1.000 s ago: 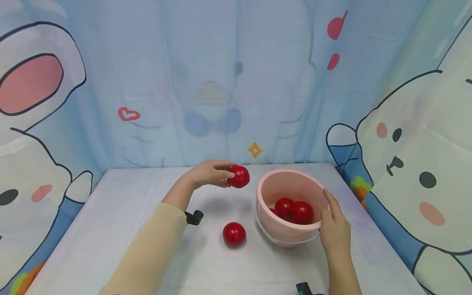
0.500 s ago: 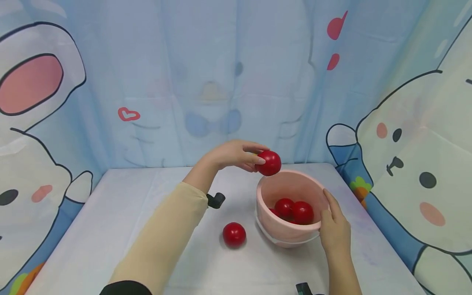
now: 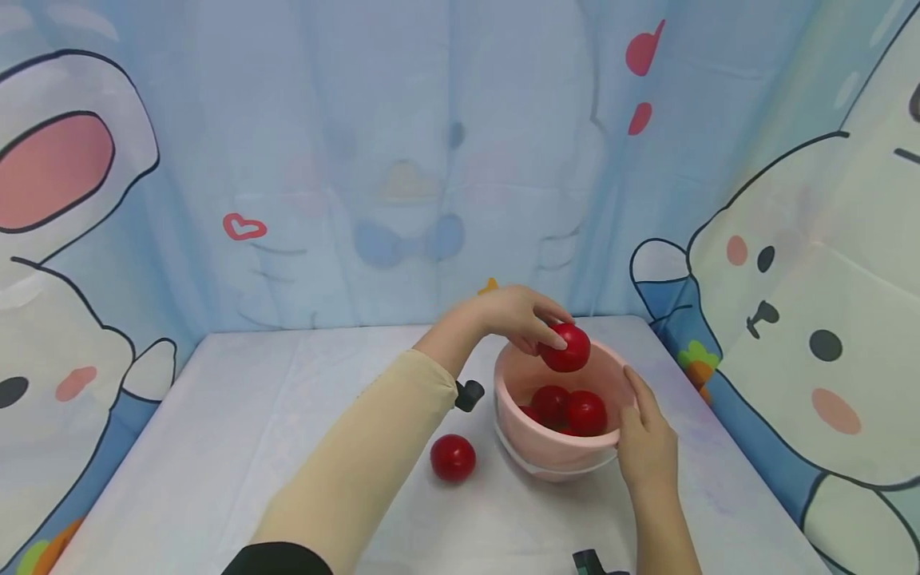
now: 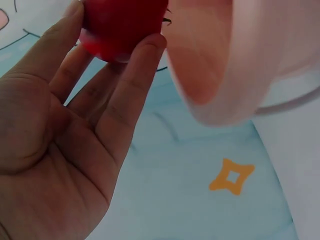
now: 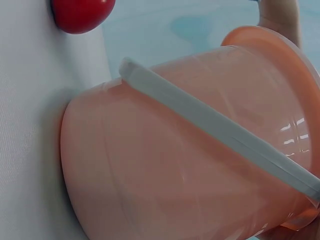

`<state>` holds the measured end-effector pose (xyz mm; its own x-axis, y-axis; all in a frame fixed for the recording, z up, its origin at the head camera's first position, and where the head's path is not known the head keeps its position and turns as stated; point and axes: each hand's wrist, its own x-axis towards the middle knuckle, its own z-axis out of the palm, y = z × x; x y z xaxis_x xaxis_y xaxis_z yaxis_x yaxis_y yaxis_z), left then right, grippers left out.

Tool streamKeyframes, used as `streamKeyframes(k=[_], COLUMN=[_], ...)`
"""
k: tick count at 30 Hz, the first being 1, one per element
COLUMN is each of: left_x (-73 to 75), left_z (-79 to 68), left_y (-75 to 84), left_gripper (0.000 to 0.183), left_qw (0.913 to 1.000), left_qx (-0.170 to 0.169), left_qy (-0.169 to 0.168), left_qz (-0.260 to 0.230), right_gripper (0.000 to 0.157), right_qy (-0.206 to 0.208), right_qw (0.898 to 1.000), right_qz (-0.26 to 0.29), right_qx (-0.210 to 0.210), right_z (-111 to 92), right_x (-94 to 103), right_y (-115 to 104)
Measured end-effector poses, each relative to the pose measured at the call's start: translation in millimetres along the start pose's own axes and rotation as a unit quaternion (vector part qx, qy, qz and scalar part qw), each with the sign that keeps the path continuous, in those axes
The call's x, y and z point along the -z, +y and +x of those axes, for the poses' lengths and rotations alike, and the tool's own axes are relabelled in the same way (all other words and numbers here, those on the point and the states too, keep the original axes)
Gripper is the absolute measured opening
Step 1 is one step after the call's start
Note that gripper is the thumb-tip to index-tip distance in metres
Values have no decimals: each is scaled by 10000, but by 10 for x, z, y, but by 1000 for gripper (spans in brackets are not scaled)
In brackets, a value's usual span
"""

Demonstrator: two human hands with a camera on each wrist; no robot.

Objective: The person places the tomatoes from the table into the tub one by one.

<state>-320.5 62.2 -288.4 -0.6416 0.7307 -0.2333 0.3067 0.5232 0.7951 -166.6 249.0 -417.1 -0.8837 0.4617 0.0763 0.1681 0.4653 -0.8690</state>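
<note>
My left hand (image 3: 521,318) pinches a glossy red tomato (image 3: 565,348) between thumb and fingers, over the mouth of a pink bucket (image 3: 553,454). In the left wrist view the held tomato (image 4: 122,27) shows a bit of dark green stem, with the bucket's rim (image 4: 215,112) beside it. Several red tomatoes (image 3: 585,413) lie inside the bucket. My right hand (image 3: 648,439) grips the bucket's rim at its right side, thumb and a finger at the edge. One more tomato (image 3: 453,458) sits on the table, left of the bucket.
A white handle (image 5: 220,131) hangs down across the bucket's side. The white-covered table (image 3: 237,415) reaches back to a blue curtain (image 3: 402,104) with cartoon rabbits on both sides. A small dark wrist device (image 3: 469,395) shows by my left wrist.
My left hand has carried the tomato rightward, up from left of the bucket and then down over its opening. The right hand keeps its grip on the rim. The view has shifted slightly.
</note>
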Motion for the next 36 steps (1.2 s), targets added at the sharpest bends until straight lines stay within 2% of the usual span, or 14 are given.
streamKeyframes(k=[8, 12, 22, 28, 36], left_x=[-150, -221, -333, -358, -361], left_z=[155, 183, 211, 206, 202], left_y=[151, 172, 124, 134, 128], left_gripper=[44, 42, 43, 44, 44], left_qw=[9954, 9920, 9877, 9856, 9884], left_qx=[175, 310, 945, 1084, 1048], left_qy=[-372, -375, -57, 71, 102], left_qz=[867, 1168, 1241, 1295, 1092], right_gripper=[54, 54, 56, 56, 56], right_qy=[-28, -10, -45, -72, -72], right_qw=[10000, 9999, 9997, 9997, 9998], right_qz=[-78, -90, -2, -33, -64], right_qx=[32, 77, 224, 237, 184], right_z=[-34, -56, -86, -95, -84], right_x=[-50, -76, -162, -177, -166], right_y=[-20, -38, -85, -93, -103])
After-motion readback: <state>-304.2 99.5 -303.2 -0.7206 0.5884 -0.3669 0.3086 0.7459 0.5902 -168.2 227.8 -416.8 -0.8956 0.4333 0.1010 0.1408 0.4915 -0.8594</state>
